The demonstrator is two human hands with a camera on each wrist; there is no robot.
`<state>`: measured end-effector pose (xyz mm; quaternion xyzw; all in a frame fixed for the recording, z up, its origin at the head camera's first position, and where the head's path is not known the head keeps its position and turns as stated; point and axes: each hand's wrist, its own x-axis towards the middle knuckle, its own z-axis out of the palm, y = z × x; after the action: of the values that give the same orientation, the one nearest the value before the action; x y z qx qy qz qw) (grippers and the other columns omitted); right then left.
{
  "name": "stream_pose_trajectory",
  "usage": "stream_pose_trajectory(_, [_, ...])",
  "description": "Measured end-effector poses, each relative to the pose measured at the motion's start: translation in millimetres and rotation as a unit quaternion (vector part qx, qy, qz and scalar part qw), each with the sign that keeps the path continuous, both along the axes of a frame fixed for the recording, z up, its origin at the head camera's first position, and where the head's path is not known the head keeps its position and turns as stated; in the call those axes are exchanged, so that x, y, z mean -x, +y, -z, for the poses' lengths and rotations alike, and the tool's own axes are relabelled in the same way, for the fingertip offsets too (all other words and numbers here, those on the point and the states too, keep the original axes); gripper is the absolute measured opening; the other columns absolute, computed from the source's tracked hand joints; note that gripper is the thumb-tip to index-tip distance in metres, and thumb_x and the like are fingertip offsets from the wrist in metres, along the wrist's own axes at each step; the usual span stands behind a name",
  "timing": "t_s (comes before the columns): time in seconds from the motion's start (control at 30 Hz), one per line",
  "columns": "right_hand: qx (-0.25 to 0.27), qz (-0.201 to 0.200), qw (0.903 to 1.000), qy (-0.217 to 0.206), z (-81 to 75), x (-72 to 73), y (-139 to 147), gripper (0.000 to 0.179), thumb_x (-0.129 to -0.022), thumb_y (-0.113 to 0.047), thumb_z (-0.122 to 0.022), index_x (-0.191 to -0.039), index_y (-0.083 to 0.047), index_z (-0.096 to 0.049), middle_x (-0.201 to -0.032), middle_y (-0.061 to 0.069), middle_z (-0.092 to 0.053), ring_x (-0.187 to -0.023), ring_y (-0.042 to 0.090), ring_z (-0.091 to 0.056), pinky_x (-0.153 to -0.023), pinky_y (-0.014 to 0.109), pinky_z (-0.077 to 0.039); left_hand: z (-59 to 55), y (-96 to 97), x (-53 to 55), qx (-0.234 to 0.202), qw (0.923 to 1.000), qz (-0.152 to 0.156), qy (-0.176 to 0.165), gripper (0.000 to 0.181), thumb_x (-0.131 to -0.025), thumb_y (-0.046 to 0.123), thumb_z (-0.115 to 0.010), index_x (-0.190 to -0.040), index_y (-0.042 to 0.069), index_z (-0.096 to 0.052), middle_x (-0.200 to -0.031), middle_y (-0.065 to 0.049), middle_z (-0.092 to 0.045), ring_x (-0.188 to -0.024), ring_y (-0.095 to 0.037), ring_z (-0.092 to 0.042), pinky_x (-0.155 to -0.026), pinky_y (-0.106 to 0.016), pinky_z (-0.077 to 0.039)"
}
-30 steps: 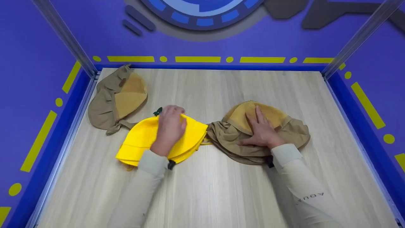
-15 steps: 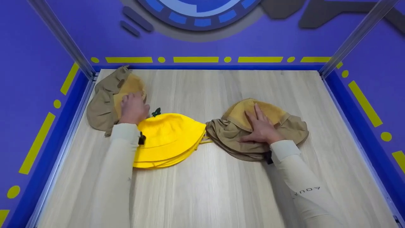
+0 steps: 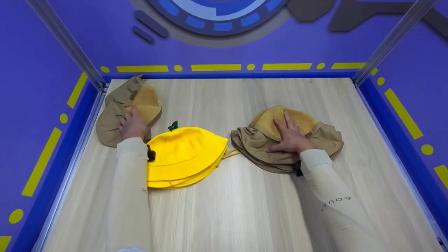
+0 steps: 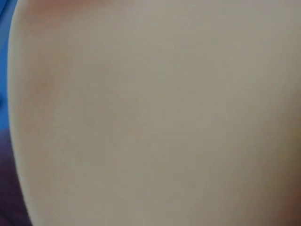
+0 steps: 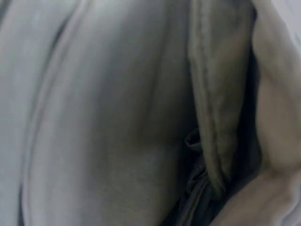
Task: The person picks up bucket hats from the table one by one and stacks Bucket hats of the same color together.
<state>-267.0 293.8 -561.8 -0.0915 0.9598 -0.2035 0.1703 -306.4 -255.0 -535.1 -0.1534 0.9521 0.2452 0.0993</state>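
On the left of the board lies a tan sun hat [image 3: 113,101] with a yellow-tan crown and a khaki brim. My left hand [image 3: 133,124] rests on its lower part, fingers loosely bent over the cloth. A second tan hat [image 3: 259,148] sits at the right, its khaki brim in folds. Spread across its crown and brim is my right hand [image 3: 291,138]. Between them lies a yellow bucket hat [image 3: 187,150] with a green leaf [image 3: 173,125] on top. The right wrist view holds close, blurred khaki fabric [image 5: 117,117]. In the left wrist view, a blurred pale surface hides the fingers.
The wooden board [image 3: 224,217] is bounded by a blue back wall [image 3: 224,52] and side walls with metal corner posts. A yellow cord [image 3: 231,153] runs from the yellow hat to the right tan hat. My left sleeve [image 3: 129,196] covers the yellow hat's left end.
My left hand has left the yellow hat and moved left onto the left tan hat, then slid slightly toward its lower left. My right hand stays spread on the right tan hat.
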Motion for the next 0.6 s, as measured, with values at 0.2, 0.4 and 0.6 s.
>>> stream_pose_trajectory(0.2, [0.003, 0.005, 1.0, -0.002, -0.2, -0.9, 0, 0.133, -0.067, -0.07, -0.085, -0.166, -0.021, -0.011, -0.17, 0.014, 0.023, -0.156, 0.052, 0.008, -0.123, 0.069, -0.001, -2.1, -4.4, -2.1, 0.029, 0.9989, 0.037, -0.007, 0.063, -0.098, 0.008, -0.052, -0.152, -0.006, -0.023, -0.147, -0.04, -0.033, -0.134, -0.058, -0.033, -0.115, -0.069, -0.027])
stream_pose_trajectory(0.4, [0.003, 0.002, 1.0, 0.002, 0.1, -1.4, 1, 0.132, -0.068, -0.07, -0.084, -0.166, -0.021, -0.011, -0.17, 0.015, 0.023, -0.155, 0.053, 0.007, -0.123, 0.07, -0.001, -6.1, -9.2, -0.6, 0.037, 0.9966, 0.07, 0.019, 0.043, -0.105, 0.013, -0.035, -0.142, -0.009, -0.039, -0.131, -0.036, -0.055, -0.117, -0.054, -0.056, -0.105, -0.064, -0.044])
stream_pose_trajectory(0.6, [0.008, 0.001, 1.0, -0.001, 1.2, -0.6, 0, 0.131, -0.069, -0.069, -0.084, -0.166, -0.018, -0.013, -0.17, 0.015, 0.023, -0.155, 0.053, 0.007, -0.121, 0.073, -0.001, -8.9, -8.9, -7.1, 0.063, 0.987, 0.049, 0.139, 0.035, -0.11, 0.012, -0.037, -0.139, -0.005, -0.047, -0.11, -0.032, -0.064, -0.098, -0.049, -0.063, -0.088, -0.061, -0.052])
